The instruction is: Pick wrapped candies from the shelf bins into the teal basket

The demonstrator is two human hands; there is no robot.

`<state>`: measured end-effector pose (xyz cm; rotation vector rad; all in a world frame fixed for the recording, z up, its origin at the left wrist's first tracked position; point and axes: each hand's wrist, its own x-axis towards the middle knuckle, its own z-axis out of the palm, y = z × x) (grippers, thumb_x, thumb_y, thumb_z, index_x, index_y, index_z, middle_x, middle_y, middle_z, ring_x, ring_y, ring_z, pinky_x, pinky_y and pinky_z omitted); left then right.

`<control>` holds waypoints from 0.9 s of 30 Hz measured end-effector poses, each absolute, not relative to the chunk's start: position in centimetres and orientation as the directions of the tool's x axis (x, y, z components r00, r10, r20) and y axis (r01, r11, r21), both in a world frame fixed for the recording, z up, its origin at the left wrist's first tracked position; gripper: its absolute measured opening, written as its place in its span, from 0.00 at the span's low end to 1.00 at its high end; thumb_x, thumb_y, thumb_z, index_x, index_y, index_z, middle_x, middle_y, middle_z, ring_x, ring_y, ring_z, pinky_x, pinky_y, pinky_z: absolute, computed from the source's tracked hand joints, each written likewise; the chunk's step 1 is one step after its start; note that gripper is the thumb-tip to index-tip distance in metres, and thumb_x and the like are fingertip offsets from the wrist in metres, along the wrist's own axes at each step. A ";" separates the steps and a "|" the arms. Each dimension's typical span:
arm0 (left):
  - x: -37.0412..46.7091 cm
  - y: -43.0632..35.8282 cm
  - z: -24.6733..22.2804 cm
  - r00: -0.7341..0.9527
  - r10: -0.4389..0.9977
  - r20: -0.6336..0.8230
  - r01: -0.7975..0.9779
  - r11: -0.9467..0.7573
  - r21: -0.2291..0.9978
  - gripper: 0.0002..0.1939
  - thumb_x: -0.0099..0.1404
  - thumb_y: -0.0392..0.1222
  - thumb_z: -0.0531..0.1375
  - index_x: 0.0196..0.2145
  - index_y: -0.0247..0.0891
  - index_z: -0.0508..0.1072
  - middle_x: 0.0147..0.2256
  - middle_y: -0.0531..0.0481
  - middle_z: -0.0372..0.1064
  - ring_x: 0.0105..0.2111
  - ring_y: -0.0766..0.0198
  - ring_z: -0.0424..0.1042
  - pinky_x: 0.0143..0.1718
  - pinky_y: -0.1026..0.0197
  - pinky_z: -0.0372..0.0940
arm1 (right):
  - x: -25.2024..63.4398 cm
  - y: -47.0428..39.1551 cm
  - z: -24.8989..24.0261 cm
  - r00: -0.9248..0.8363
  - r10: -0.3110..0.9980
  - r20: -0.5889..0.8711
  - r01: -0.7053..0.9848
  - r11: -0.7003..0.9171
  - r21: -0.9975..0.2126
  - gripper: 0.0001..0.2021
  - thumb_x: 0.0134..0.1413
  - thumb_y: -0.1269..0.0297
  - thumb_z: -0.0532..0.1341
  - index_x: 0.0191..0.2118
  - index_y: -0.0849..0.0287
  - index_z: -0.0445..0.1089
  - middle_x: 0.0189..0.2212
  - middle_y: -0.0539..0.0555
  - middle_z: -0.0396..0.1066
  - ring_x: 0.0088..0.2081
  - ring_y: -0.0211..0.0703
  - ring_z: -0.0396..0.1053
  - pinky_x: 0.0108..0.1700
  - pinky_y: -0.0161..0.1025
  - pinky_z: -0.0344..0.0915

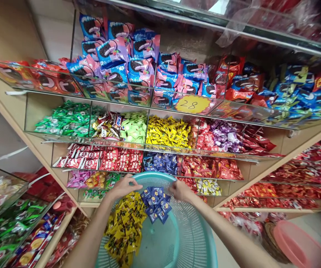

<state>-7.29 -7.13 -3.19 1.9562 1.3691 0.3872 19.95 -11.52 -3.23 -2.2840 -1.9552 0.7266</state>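
A teal plastic basket (187,230) stands at the bottom middle, its far rim against the lower shelves. Inside it, yellow packets (127,227) are heaped on the left, and a smaller group of dark blue packets (156,203) lies near the far rim. At the rim's left part is my left hand (125,186), its thumb and fingers apart over the edge, holding no packet that I can see. My right hand (180,190) has its fingers curled at the rim's right part, beside the blue packets; what they grip is partly hidden.
Shelves rise ahead, with yellow packets (168,131), blue packets (163,162), green packets (71,117) and cookie packs (111,52) behind clear fronts. A yellow tag (193,104) reads 28. At lower right is a pink basket (297,242); more bins stand at left.
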 end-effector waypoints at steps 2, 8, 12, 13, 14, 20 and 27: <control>-7.2 -7.0 -3.6 0.370 0.919 -0.139 0.721 -0.189 0.667 0.25 0.51 0.66 0.55 0.28 0.42 0.76 0.42 0.48 0.65 0.43 0.53 0.67 0.43 0.58 0.60 | 20.6 -10.0 -1.9 0.078 0.982 -0.172 0.943 -0.129 -0.308 0.11 0.55 0.61 0.55 0.31 0.61 0.71 0.27 0.57 0.73 0.32 0.41 0.71 0.32 0.32 0.60; -7.1 -7.0 -4.5 0.334 0.936 -0.111 0.763 -0.200 0.615 0.26 0.54 0.66 0.52 0.27 0.42 0.74 0.41 0.51 0.66 0.38 0.59 0.69 0.39 0.62 0.59 | 21.0 -6.2 -2.3 0.203 0.977 -0.064 0.969 -0.210 -0.129 0.13 0.54 0.68 0.53 0.44 0.63 0.68 0.40 0.65 0.71 0.42 0.49 0.70 0.37 0.37 0.61; -7.0 -7.1 -4.2 0.325 0.939 -0.113 0.777 -0.197 0.598 0.25 0.55 0.65 0.51 0.27 0.42 0.74 0.42 0.52 0.65 0.37 0.60 0.69 0.37 0.63 0.59 | 20.7 -5.0 -3.3 0.226 0.970 -0.090 0.965 -0.235 -0.119 0.12 0.53 0.70 0.53 0.42 0.64 0.70 0.40 0.64 0.72 0.43 0.50 0.71 0.37 0.38 0.62; -7.0 -7.1 -4.1 0.325 0.939 -0.115 0.779 -0.197 0.595 0.24 0.55 0.65 0.51 0.28 0.42 0.74 0.42 0.52 0.65 0.38 0.60 0.69 0.37 0.63 0.59 | 20.7 -4.8 -3.4 0.228 0.970 -0.088 0.964 -0.237 -0.118 0.12 0.53 0.71 0.53 0.41 0.64 0.70 0.40 0.64 0.72 0.43 0.51 0.70 0.37 0.38 0.62; -7.0 -7.2 -4.0 0.324 0.939 -0.116 0.782 -0.197 0.592 0.24 0.55 0.65 0.52 0.28 0.43 0.74 0.42 0.52 0.65 0.38 0.60 0.69 0.37 0.63 0.59 | 20.7 -4.8 -3.4 0.228 0.970 -0.086 0.964 -0.237 -0.116 0.12 0.53 0.71 0.53 0.41 0.64 0.70 0.40 0.64 0.72 0.43 0.51 0.70 0.37 0.38 0.62; -7.1 -7.3 -3.7 0.335 0.933 -0.127 0.760 -0.188 0.622 0.26 0.54 0.67 0.51 0.27 0.41 0.74 0.43 0.50 0.65 0.39 0.58 0.68 0.37 0.62 0.60 | 20.9 -5.8 -2.8 0.176 0.984 -0.021 0.978 -0.177 -0.108 0.12 0.57 0.68 0.50 0.42 0.61 0.69 0.38 0.63 0.72 0.41 0.47 0.71 0.37 0.37 0.60; -7.1 -7.0 -4.2 0.320 0.936 -0.148 0.747 -0.153 0.646 0.26 0.53 0.67 0.52 0.27 0.42 0.75 0.44 0.50 0.65 0.40 0.57 0.69 0.41 0.61 0.59 | 21.5 -8.5 -1.7 0.118 0.982 0.149 0.964 -0.078 -0.253 0.11 0.58 0.64 0.51 0.40 0.59 0.69 0.32 0.58 0.73 0.33 0.42 0.70 0.32 0.33 0.56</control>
